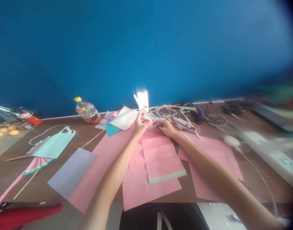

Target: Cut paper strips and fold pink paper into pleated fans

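Both my hands are out in front of me over the pink paper sheets, close together. My left hand is pinched at the fingertips, on something pale and small that I cannot make out. Beside it, my right hand is closed around dark-handled scissors, their thin blades pointing toward the left hand. Below the hands lies a pink sheet with a striped yellow and blue edge, on top of a larger pink sheet. White and teal sheets lie just left of my left hand.
A lit phone stands against the blue wall. Tangled cables lie behind my right hand, and a power strip is at right. Leftward are a drink bottle, a lilac sheet and a light-blue paper bag by a folded paper fan.
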`<state>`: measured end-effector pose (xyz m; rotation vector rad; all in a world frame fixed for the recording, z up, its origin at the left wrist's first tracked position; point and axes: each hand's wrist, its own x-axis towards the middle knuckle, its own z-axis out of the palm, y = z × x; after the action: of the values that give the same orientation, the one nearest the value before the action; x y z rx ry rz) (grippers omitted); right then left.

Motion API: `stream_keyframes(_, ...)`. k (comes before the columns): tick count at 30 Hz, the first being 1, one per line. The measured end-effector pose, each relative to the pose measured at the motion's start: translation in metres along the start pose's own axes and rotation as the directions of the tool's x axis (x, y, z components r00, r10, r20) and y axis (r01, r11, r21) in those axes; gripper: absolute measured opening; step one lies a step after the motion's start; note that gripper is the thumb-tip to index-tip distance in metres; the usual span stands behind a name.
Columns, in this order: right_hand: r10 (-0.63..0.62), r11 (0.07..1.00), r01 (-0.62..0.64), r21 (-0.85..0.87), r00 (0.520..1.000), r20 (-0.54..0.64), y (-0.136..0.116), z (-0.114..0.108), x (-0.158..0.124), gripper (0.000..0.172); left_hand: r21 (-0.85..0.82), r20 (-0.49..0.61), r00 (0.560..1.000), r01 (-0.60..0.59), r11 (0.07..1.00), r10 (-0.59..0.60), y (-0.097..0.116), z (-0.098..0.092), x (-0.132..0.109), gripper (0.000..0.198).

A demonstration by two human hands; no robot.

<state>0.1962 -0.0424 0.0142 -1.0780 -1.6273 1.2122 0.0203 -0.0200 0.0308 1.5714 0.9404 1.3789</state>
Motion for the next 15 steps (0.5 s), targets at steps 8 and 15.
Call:
stream_keyframes(8,0.0,1.0,0.0,-0.008,1.0,-0.005,0.002,0.0,0.001,0.032,-0.065,-0.006,1.0,0.014,0.998,-0.015,-0.005,-0.001,0.001,0.077)
stream_keyframes(15,-0.002,0.999,0.002,-0.034,1.0,0.012,0.003,0.0,0.002,0.032,-0.128,-0.121,0.992,0.004,0.992,-0.02,-0.012,-0.015,0.012,0.055)
